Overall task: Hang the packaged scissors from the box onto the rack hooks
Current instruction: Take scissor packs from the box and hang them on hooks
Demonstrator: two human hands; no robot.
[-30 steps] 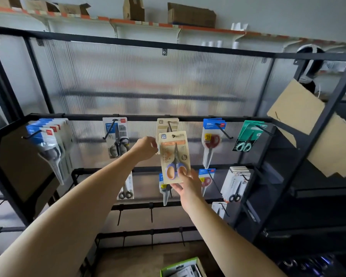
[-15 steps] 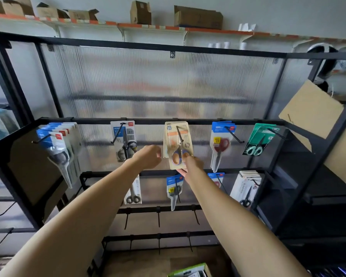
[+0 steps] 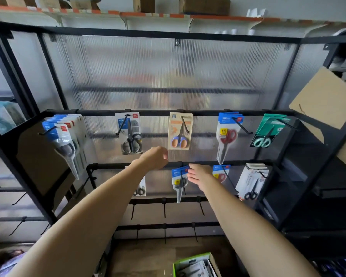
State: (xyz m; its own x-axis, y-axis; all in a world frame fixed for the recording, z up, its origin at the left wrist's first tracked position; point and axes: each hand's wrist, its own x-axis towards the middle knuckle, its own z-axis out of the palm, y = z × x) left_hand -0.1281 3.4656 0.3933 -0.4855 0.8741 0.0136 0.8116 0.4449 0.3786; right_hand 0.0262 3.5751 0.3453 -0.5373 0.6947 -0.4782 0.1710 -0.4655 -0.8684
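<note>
A beige pack of blue-and-orange scissors (image 3: 180, 131) hangs on the middle hook of the black rack's top rail (image 3: 100, 112). My right hand (image 3: 199, 174) is just below it, fingers straight and holding nothing. My left hand (image 3: 155, 156) hovers at the pack's lower left with fingers curled and nothing in it. A green box (image 3: 194, 264) of packaged scissors sits on the floor at the bottom edge.
Other packs hang along the top rail: blue ones (image 3: 63, 136) at left, black scissors (image 3: 130, 133), red ones (image 3: 227, 134), green ones (image 3: 268, 129). The second rail holds more packs (image 3: 179, 182). Bare hooks (image 3: 164, 208) line the lower rails. Cardboard (image 3: 326, 98) leans at right.
The beige pack went onto the middle top hook and my right hand let go and dropped below it. My left hand moved down slightly.
</note>
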